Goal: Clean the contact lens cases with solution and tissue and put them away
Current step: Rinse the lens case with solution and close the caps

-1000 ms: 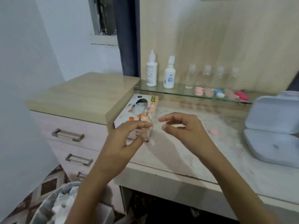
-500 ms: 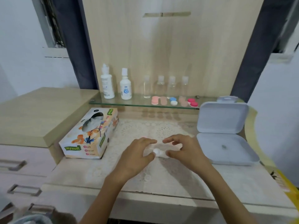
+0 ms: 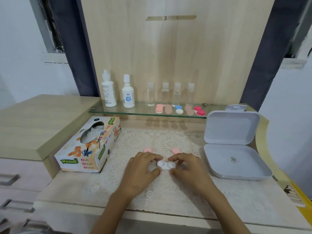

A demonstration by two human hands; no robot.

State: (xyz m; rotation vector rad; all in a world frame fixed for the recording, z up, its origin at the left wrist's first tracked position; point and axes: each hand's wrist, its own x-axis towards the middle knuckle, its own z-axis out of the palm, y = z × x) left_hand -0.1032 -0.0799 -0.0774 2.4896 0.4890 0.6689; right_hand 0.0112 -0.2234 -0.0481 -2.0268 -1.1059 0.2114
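Nearest, left hand (image 3: 142, 171) and right hand (image 3: 190, 171) each pinch one end of the white case (image 3: 166, 165) over the lace mat (image 3: 168, 193); resting or lifted, cannot tell. Just beyond on the mat: left pink cap (image 3: 148, 149), right pink cap (image 3: 175, 150), apart. Tissue box (image 3: 89, 149) to the left, open lidded box (image 3: 234, 161) to the right. Farthest, glass shelf (image 3: 118, 110): solution bottles (image 3: 108, 92), clear bottles (image 3: 150, 95), coloured cases (image 3: 179, 110).

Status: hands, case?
Left hand, right hand: each pinching an end of white case. Pink caps off, behind it. Nothing blocking.
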